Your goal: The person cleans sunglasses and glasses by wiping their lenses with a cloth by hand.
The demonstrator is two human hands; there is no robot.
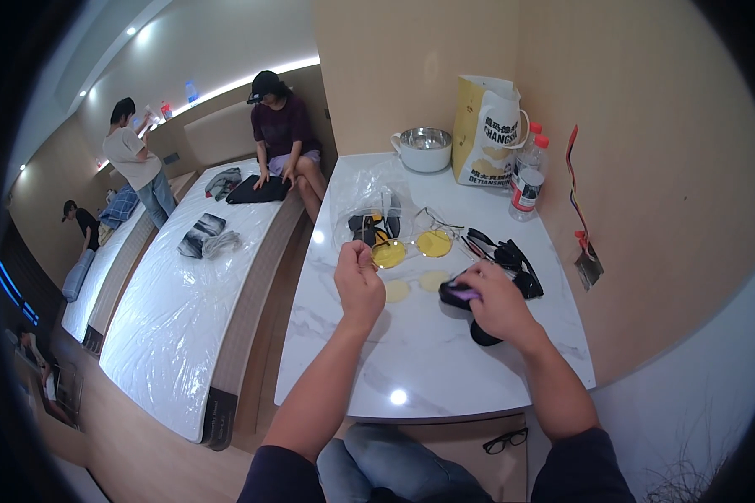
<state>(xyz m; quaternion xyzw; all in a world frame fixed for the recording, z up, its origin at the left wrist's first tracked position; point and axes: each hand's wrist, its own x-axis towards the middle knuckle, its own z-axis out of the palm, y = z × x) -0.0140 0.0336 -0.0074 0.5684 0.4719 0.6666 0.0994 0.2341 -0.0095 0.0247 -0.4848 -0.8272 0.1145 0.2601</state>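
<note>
My left hand is closed at the side of a pair of yellow-lensed glasses, pinching it at one end. The glasses are held above the white marbled table, and two pale yellow patches show on the tabletop below them. My right hand is closed around a black object with something purple at the fingers; its exact kind is partly hidden by the hand. Under that hand lies a dark rounded piece. Black sunglasses and other eyewear lie just beyond the right hand.
A clear plastic bag and black and yellow items lie beyond my left hand. At the back stand a white pot, a paper bag and red-capped bottles. Wires hang from the right wall. Plastic-wrapped mattresses and several people are leftward.
</note>
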